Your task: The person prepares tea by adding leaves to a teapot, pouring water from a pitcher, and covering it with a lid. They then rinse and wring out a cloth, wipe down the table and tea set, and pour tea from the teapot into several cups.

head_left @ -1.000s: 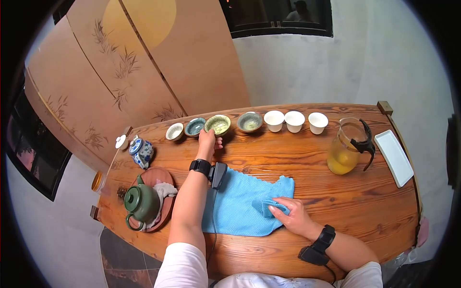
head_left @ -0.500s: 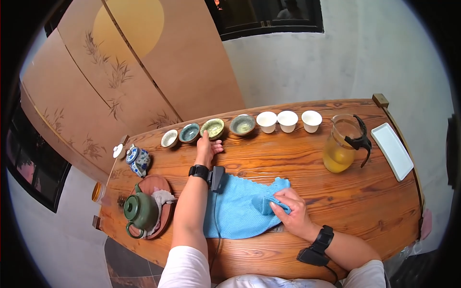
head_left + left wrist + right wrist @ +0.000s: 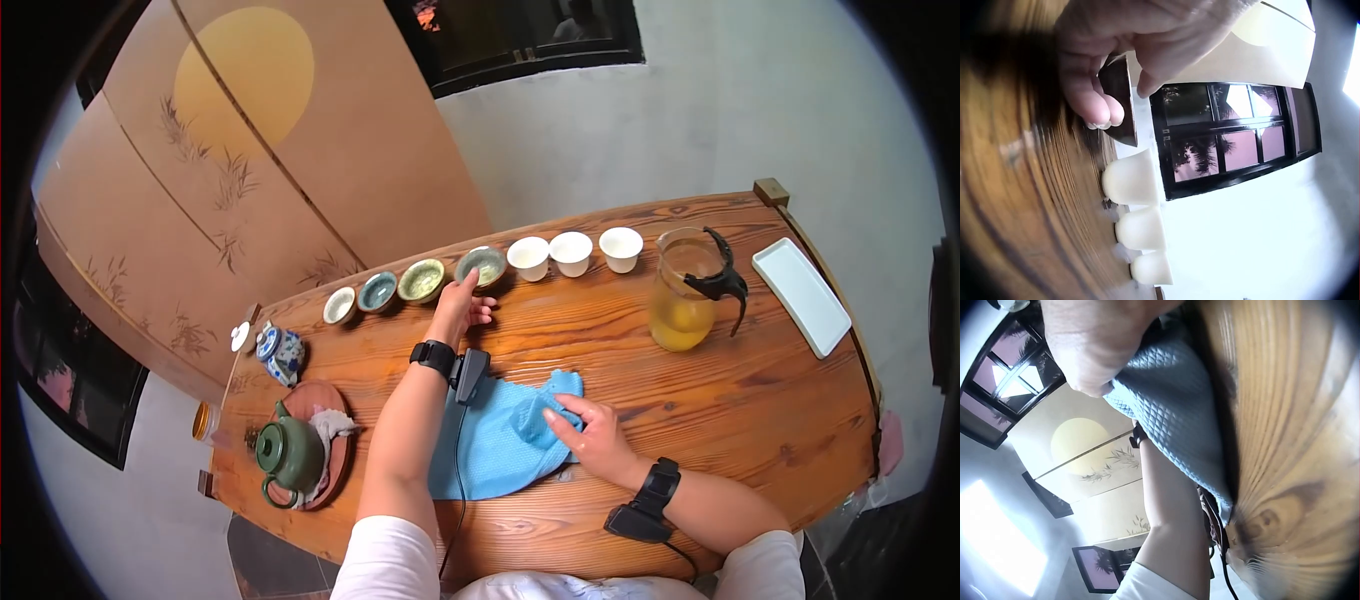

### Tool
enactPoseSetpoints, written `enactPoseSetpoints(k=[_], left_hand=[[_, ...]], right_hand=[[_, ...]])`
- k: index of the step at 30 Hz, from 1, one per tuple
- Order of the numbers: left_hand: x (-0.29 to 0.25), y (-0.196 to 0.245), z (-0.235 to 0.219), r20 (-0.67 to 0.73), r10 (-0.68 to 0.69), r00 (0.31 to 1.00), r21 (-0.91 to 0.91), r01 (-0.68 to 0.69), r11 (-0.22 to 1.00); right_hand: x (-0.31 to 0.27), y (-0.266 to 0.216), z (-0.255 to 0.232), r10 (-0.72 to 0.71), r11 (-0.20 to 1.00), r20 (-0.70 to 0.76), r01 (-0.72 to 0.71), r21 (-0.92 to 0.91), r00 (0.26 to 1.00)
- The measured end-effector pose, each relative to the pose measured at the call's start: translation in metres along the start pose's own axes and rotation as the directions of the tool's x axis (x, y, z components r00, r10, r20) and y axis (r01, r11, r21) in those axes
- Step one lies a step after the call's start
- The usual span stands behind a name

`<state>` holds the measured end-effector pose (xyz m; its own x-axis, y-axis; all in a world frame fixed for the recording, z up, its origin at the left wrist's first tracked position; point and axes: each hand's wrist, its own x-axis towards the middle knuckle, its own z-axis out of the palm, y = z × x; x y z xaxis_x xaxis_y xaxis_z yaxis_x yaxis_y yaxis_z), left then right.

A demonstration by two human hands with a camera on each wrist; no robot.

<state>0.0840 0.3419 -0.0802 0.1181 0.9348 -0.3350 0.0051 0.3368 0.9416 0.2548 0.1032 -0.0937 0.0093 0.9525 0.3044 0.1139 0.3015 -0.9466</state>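
The left hand (image 3: 462, 308) partly hides the gray bowl (image 3: 488, 263) it grips.

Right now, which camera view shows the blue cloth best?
The head view, showing most of the blue cloth from above. The right wrist view shows one textured part close up; the left wrist, none.

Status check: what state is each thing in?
Grey bowl: upright, held by left grip
Cloth: partly bunched, held by right grip
Green bowl: upright
Teal bowl: upright
Pale bowl: upright
Green teapot: upright, lidded
Patterned pot: upright
Pitcher: partly filled
White cups: upright
White tray: bare
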Motion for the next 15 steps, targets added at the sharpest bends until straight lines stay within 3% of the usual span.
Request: enactPoseSetpoints(k=[5, 7, 11, 15], left_hand=[[0.012, 0.004, -0.003, -0.048, -0.011, 0.999, 0.037, 0.013, 0.999], [0.001, 0.009, -0.002, -0.154, 0.007, 0.988, 0.079, 0.006, 0.997], [-0.030, 0.038, 0.001, -0.128, 0.176, 0.976, 0.230, -0.143, 0.963], [-0.071, 0.076, 0.042, -0.001, 0.207, 0.978, 0.237, -0.201, 0.950]], right_hand=[[0.000, -0.010, -0.004, 0.006, 1.000, 0.011, -0.006, -0.028, 1.000], [0.000, -0.010, -0.003, -0.019, 1.000, 0.008, 0.019, -0.007, 1.000], [0.001, -0.007, -0.001, -0.040, 0.999, -0.007, 0.040, -0.017, 0.999], [0.000, -0.009, 0.000, 0.001, 0.999, 0.024, -0.002, 0.049, 1.000]])
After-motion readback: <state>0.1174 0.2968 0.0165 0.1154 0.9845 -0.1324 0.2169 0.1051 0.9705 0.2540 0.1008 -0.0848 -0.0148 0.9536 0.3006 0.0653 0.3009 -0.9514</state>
